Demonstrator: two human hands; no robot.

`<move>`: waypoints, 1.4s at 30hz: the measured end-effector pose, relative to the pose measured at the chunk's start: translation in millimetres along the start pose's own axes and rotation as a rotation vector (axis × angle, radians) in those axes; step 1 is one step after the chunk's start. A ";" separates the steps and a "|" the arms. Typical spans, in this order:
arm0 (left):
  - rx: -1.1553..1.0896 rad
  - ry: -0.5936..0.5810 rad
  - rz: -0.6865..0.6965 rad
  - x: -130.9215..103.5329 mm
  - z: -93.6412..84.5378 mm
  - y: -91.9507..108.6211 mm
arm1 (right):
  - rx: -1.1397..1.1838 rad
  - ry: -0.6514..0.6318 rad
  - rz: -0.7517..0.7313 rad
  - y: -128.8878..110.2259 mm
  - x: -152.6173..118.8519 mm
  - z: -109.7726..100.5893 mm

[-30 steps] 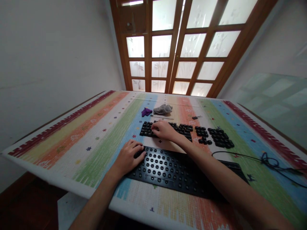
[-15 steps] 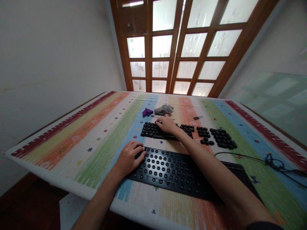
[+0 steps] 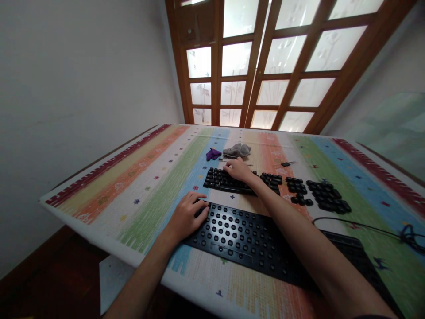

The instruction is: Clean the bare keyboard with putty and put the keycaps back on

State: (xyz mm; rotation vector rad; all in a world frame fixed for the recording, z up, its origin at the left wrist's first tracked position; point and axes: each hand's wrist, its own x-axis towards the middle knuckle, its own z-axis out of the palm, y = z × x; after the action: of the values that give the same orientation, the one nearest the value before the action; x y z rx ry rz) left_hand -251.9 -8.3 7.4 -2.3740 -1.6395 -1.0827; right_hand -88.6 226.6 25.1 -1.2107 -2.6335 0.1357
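Note:
My left hand [image 3: 190,218] is at the upper left corner of a black keyboard base [image 3: 232,230], thumb on top and fingers curled over the edge. The base has its keycaps off, with bare key posts showing. My right hand [image 3: 238,170] reaches across it to a laid-out group of loose black keycaps [image 3: 214,178]. Its fingers are bent and pressed together at the top rows; whatever is between the fingertips is too small to make out. My right forearm hides part of the base and of the keycaps.
Behind the keycaps lie a grey cloth [image 3: 237,151], a purple cloth [image 3: 213,154] and a small dark tool with thin metal prongs [image 3: 286,164]. More keycaps [image 3: 327,196] sit to the right. A black cable [image 3: 361,223] runs right over the striped tablecloth [image 3: 156,195].
The whole view has shifted, so the table and items appear further right. Both hands keep nearly the same places relative to the keyboard base and keycaps.

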 end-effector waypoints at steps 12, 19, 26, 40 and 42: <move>0.010 0.002 0.009 -0.4 1.0 -1.3 | 0.010 0.076 0.029 0.6 2.5 2.2; 0.004 -0.007 -0.004 -0.6 -0.3 0.6 | 0.075 0.211 0.028 -7.0 -3.7 -5.2; -0.013 -0.013 -0.003 -0.5 1.0 0.7 | 0.185 0.238 -0.082 -27.2 -25.4 -8.1; -0.037 0.010 -0.048 -2.3 3.6 2.7 | 0.629 0.006 -0.343 -70.1 -88.6 -4.4; -0.043 0.009 -0.049 -2.2 3.4 2.6 | 0.672 -0.009 -0.315 -69.6 -90.4 -5.4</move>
State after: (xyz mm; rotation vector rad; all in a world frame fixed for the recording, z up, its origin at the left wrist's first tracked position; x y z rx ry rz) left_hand -248.4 -9.7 4.5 -2.3628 -1.6969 -1.1472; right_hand -81.6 112.6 27.0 -0.5652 -2.4193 0.8778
